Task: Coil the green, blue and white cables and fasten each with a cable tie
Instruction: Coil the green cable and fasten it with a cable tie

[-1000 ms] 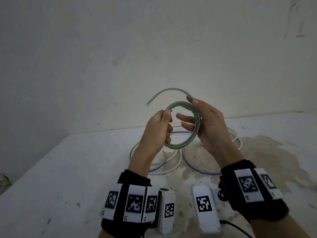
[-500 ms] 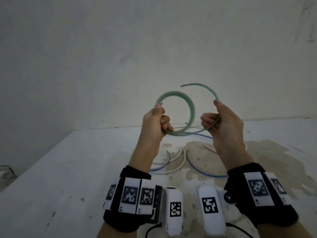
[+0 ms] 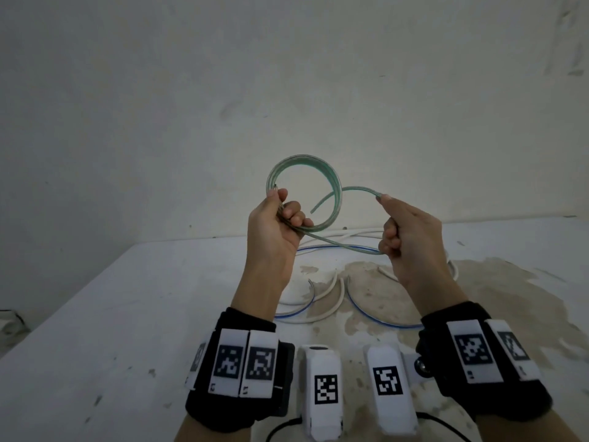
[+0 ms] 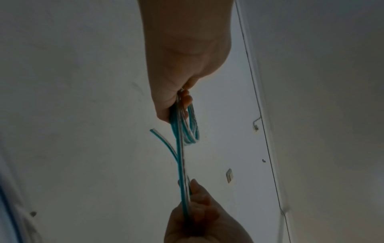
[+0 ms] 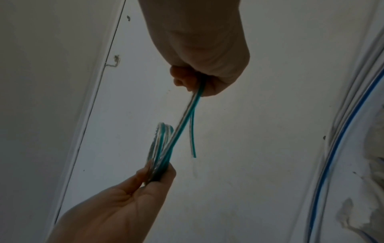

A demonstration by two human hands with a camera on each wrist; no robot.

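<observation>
I hold the green cable [image 3: 331, 183] in the air above the table. My left hand [image 3: 283, 208] grips the bottom left of its round coil of several turns, seen edge-on as the coil [image 4: 192, 129] in the left wrist view. To the right, my right hand [image 3: 387, 218] pinches the loose tail, which arches over and ends in front of the coil. The same tail [image 5: 187, 113] runs between both hands in the right wrist view. The blue cable [image 3: 376, 317] and the white cable [image 3: 331, 309] lie in loose curves on the table under my hands.
The white table [image 3: 127, 314] has a brownish stain [image 3: 478, 298] on its right half and meets a plain wall [image 3: 287, 74] at the back. Its left edge runs diagonally toward me. The blue cable [image 5: 340, 144] also curves past at the right of the right wrist view.
My hands have moved apart. The right hand left the coil and drew the tail out to the right; the free end has swung from above the coil down in front of it.
</observation>
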